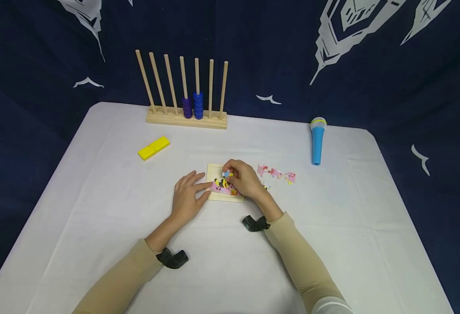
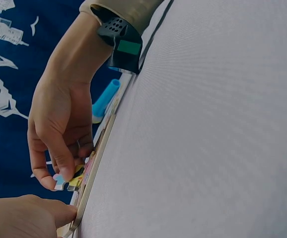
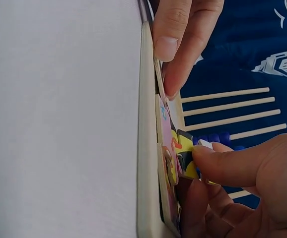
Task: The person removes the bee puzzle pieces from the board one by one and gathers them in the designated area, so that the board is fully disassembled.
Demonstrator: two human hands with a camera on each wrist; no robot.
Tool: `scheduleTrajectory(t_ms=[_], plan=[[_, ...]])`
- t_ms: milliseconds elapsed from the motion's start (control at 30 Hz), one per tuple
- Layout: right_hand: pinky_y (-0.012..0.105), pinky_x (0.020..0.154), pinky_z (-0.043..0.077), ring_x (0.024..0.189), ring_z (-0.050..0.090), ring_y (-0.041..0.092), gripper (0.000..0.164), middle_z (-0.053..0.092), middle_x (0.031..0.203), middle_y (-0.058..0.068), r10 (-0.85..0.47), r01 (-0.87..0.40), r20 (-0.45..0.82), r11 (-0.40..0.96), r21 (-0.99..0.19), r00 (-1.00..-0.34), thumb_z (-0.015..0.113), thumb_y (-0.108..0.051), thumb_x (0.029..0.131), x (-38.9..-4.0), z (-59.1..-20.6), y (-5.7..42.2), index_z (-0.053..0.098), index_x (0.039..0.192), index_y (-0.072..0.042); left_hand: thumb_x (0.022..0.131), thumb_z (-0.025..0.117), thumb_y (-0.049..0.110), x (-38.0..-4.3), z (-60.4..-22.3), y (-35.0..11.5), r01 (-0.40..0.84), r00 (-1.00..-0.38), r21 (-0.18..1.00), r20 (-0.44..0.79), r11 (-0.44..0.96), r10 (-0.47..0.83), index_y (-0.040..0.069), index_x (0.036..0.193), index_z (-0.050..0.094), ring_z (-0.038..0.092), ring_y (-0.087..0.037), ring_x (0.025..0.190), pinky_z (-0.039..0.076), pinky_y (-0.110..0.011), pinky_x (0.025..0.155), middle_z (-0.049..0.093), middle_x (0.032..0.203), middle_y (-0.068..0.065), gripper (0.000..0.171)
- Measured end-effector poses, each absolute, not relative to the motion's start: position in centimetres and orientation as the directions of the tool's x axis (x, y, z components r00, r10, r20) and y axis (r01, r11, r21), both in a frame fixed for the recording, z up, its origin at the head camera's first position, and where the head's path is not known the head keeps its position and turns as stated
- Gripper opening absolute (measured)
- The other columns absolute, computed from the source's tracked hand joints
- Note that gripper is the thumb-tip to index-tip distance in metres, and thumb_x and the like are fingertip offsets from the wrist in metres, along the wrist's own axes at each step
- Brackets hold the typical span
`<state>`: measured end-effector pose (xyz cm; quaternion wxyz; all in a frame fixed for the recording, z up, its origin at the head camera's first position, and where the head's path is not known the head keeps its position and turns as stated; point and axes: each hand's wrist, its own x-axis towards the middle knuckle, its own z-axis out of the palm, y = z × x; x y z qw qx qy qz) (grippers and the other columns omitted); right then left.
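Note:
A small wooden puzzle tray (image 1: 225, 198) lies on the table with several printed pieces fitted along its lower part, showing pink, yellow and black. My right hand (image 1: 246, 179) is over the tray and pinches a jigsaw piece (image 2: 74, 182) between thumb and fingers. That piece is light blue, yellow and black, and it stands tilted above the fitted ones. My left hand (image 1: 186, 196) lies at the tray's left side, fingers spread, thumb and index finger touching its edge. To the right of the tray are several loose pink puzzle pieces (image 1: 275, 173), one partly hidden by the right hand.
Behind the tray stands a wooden peg rack (image 1: 186, 121) with purple and blue rings on two pegs. A yellow block (image 1: 154, 148) lies at the left, and a blue toy microphone (image 1: 317, 144) at the right. A dark patterned cloth (image 1: 253, 52) hangs behind the white table (image 1: 371, 244).

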<state>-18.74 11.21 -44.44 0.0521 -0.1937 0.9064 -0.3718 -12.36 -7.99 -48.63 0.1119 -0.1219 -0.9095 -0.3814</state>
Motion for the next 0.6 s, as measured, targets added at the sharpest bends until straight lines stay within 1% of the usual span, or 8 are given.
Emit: scheduleTrajectory(t_ms=[67, 300, 433, 600], plan=[[0.026, 0.062, 0.037, 0.065, 0.046, 0.016, 0.014, 0.055, 0.081, 0.007, -0.395, -0.316, 0.051, 0.643, -0.698, -0.917, 0.068, -0.001, 0.088, -18.74, -44.50, 11.18, 0.065, 0.099, -0.008, 0.086, 0.073, 0.013, -12.38, -48.67, -8.01, 0.307, -0.945, 0.665, 0.297, 0.681, 0.136, 0.007, 0.109, 0.075, 0.041, -0.036, 0.138, 0.024, -0.060, 0.114, 0.059, 0.137, -0.015, 0.023], [0.026, 0.061, 0.038, 0.060, 0.046, 0.014, 0.014, 0.053, 0.069, 0.003, -0.407, -0.329, 0.041, 0.670, -0.666, -0.913, 0.066, -0.005, 0.091, -18.73, -44.50, 11.12, 0.061, 0.102, -0.012, 0.086, 0.073, 0.012, -12.44, -48.78, -8.05, 0.313, -0.943, 0.658, 0.304, 0.685, 0.139, 0.007, 0.109, 0.075, 0.041, -0.035, 0.138, 0.024, -0.060, 0.114, 0.059, 0.136, -0.015, 0.024], [0.026, 0.061, 0.039, 0.060, 0.046, 0.013, 0.014, 0.054, 0.069, 0.002, -0.422, -0.359, 0.060, 0.677, -0.643, -0.905, 0.066, -0.005, 0.091, -18.73, -44.57, 11.19, 0.061, 0.102, -0.012, 0.086, 0.073, 0.012, -12.44, -48.80, -8.05, 0.316, -0.941, 0.658, 0.307, 0.683, 0.140, 0.007, 0.109, 0.075, 0.041, -0.035, 0.138, 0.024, -0.060, 0.114, 0.059, 0.136, -0.015, 0.024], [0.025, 0.059, 0.037, 0.060, 0.045, 0.014, 0.014, 0.050, 0.068, 0.002, -0.426, -0.350, 0.058, 0.650, -0.675, -0.903, 0.065, -0.004, 0.091, -18.77, -44.78, 11.25, 0.061, 0.102, -0.011, 0.086, 0.073, 0.011, -12.42, -48.83, -8.05, 0.321, -0.940, 0.655, 0.311, 0.684, 0.143, 0.006, 0.109, 0.075, 0.041, -0.036, 0.137, 0.024, -0.060, 0.114, 0.059, 0.136, -0.016, 0.024]])
